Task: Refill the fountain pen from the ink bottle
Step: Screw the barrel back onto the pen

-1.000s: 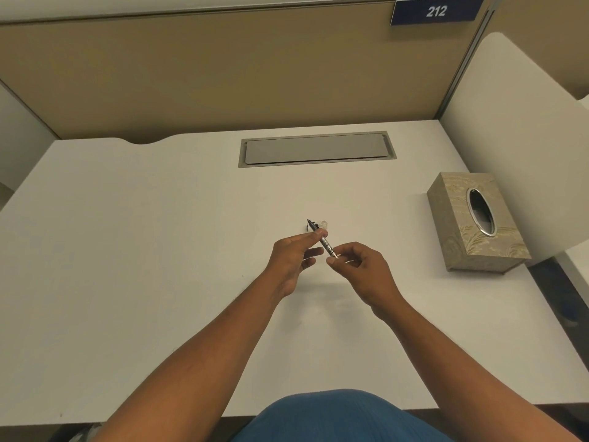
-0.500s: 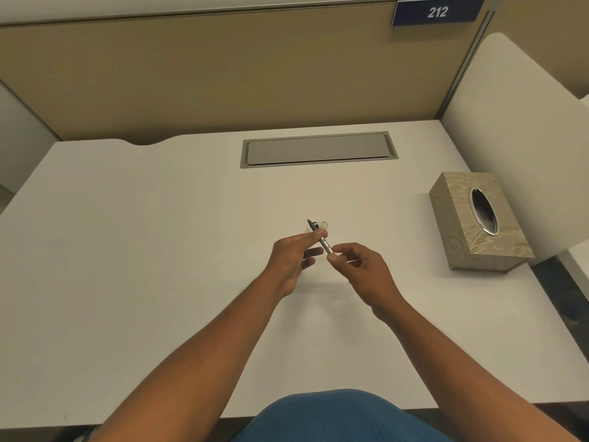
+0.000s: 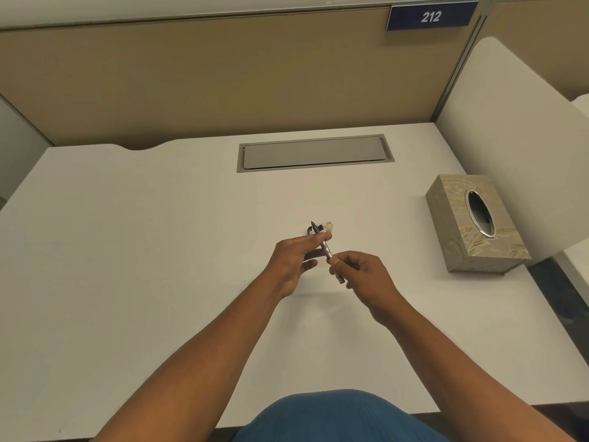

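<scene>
Hands, left hand (image 3: 294,260) and right hand (image 3: 363,274), both pinch the pen (image 3: 325,247), tip toward eleven o'clock. Sign (image 3: 431,16) at one o'clock reads 212.

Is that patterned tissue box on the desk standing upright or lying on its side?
Upright: the beige patterned tissue box sits flat on the white desk, its oval silver-rimmed opening facing up. No tissue shows in it.

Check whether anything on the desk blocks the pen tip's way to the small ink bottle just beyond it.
Nothing visible does. The left hand and right hand hold the pen, nib pointing away, and the small clear bottle sits on the white desk right behind the nib. The tissue box stands well off to the right.
</scene>
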Demonstrator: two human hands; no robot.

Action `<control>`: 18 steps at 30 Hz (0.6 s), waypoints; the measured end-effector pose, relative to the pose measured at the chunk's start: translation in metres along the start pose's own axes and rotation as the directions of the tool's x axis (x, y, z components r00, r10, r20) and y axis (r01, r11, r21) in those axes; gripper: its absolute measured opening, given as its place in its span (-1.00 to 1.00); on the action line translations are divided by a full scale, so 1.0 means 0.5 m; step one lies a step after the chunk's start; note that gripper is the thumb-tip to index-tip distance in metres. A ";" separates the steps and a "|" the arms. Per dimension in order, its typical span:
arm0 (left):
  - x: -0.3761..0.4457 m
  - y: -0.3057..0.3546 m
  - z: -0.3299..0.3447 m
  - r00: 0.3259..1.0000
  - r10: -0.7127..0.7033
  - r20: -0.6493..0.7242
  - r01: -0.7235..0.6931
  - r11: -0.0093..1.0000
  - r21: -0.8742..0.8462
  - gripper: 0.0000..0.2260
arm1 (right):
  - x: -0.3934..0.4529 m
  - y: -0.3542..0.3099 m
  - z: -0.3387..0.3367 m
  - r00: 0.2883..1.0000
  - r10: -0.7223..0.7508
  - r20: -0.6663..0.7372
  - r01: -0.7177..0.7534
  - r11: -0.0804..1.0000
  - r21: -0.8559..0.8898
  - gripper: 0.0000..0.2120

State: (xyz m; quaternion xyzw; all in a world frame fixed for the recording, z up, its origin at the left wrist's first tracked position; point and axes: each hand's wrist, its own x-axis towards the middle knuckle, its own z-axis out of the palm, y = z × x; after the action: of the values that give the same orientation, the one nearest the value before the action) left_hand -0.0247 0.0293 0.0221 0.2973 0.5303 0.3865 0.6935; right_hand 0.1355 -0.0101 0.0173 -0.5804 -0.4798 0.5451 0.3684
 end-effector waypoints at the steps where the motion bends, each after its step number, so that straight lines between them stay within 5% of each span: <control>1: 0.000 0.000 0.001 1.000 0.002 0.003 -0.002 1.000 0.007 -0.78 | 0.000 0.000 -0.002 1.000 0.003 0.005 -0.003 1.000 0.012 -0.86; 13: -0.001 -0.008 0.010 0.996 0.031 -0.083 -0.029 0.999 0.028 -0.78 | 0.002 0.022 -0.017 0.994 0.049 -0.098 -0.040 0.996 0.085 -0.84; 18: -0.013 -0.008 -0.008 0.989 -0.009 -0.149 0.013 1.000 0.027 -0.62 | 0.006 0.055 -0.020 0.982 0.078 -0.174 -0.072 0.997 0.039 -0.87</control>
State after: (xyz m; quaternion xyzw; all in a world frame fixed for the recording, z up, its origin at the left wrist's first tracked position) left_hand -0.0286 0.0218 0.0212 0.2743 0.5875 0.3966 0.6498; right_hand 0.1493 -0.0138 -0.0083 -0.6378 -0.4145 0.5132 0.3976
